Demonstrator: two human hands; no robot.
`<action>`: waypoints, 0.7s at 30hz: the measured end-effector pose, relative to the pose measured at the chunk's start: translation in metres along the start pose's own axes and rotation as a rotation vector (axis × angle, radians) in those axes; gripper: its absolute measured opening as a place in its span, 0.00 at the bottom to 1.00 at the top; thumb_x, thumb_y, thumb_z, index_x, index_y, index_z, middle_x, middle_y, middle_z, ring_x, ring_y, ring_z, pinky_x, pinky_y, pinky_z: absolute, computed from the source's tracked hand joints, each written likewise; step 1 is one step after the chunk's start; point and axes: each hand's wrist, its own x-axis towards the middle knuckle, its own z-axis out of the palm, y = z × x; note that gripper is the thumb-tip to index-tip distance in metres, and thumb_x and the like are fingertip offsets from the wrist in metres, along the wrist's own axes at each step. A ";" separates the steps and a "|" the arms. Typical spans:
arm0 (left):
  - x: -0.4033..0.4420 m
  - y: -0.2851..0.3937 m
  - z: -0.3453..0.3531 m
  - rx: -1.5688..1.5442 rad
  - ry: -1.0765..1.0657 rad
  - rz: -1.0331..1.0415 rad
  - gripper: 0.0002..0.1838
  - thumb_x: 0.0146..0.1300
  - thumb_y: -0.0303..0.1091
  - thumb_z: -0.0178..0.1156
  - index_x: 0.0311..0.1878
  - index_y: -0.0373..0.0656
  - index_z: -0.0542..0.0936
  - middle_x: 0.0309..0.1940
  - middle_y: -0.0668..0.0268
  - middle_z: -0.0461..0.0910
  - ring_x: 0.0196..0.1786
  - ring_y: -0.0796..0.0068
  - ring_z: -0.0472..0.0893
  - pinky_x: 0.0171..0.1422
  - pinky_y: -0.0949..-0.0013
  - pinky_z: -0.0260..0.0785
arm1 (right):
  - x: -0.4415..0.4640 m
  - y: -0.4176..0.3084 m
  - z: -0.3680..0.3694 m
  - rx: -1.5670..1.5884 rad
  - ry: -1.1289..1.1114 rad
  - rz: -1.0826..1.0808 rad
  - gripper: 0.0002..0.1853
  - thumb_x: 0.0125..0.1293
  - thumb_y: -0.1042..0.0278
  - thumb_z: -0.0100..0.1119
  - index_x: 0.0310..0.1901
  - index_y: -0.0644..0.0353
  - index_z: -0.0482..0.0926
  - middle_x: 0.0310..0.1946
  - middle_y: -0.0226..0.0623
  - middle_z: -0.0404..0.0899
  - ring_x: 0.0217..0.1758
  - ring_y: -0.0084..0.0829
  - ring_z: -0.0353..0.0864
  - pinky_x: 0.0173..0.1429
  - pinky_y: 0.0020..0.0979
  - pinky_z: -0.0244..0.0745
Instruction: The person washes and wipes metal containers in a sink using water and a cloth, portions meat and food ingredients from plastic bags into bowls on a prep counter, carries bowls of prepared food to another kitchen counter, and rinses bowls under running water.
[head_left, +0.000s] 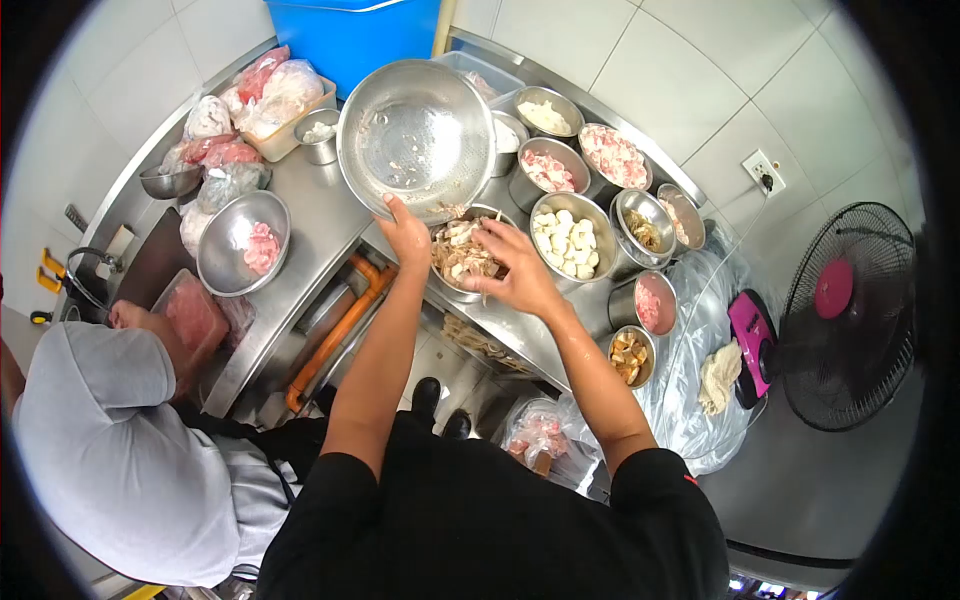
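My left hand (pixel 405 235) grips the near rim of a large metal bowl (pixel 415 135), tilted, with a few scraps stuck inside. Just below its rim stands a round metal container (pixel 465 293) filled with brownish shredded food (pixel 462 252). Over the right side of that food is my right hand (pixel 515 268), fingers spread and touching the pieces. To its right sits a metal container of white round pieces (pixel 566 243).
More metal containers of pink meat (pixel 614 156) line the back right. A fan (pixel 848 315) stands far right, near plastic sheeting (pixel 690 400). At left, a person in grey (pixel 120 450) works beside a bowl (pixel 243 243) and bagged meat (pixel 290 90). A blue bin (pixel 345 40) is behind.
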 end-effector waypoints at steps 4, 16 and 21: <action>-0.001 0.005 0.005 0.004 0.012 -0.047 0.31 0.72 0.46 0.44 0.65 0.28 0.55 0.63 0.50 0.62 0.61 0.61 0.67 0.67 0.63 0.55 | 0.009 0.021 0.028 -0.102 -0.017 0.031 0.27 0.49 0.64 0.70 0.53 0.55 0.77 0.58 0.48 0.70 0.60 0.48 0.68 0.63 0.41 0.64; -0.008 0.018 0.013 -0.032 -0.142 -0.049 0.30 0.72 0.46 0.44 0.64 0.28 0.58 0.62 0.51 0.64 0.62 0.62 0.66 0.66 0.64 0.56 | 0.106 0.020 0.017 -0.143 0.033 -0.035 0.13 0.55 0.64 0.62 0.39 0.63 0.82 0.34 0.49 0.79 0.42 0.47 0.77 0.46 0.39 0.71; -0.002 0.031 0.011 0.147 -0.074 0.106 0.30 0.72 0.46 0.44 0.65 0.28 0.58 0.62 0.50 0.65 0.62 0.60 0.66 0.67 0.63 0.55 | 0.102 0.014 0.010 -0.244 -0.397 0.155 0.06 0.51 0.68 0.60 0.30 0.60 0.80 0.22 0.46 0.75 0.28 0.45 0.75 0.34 0.39 0.70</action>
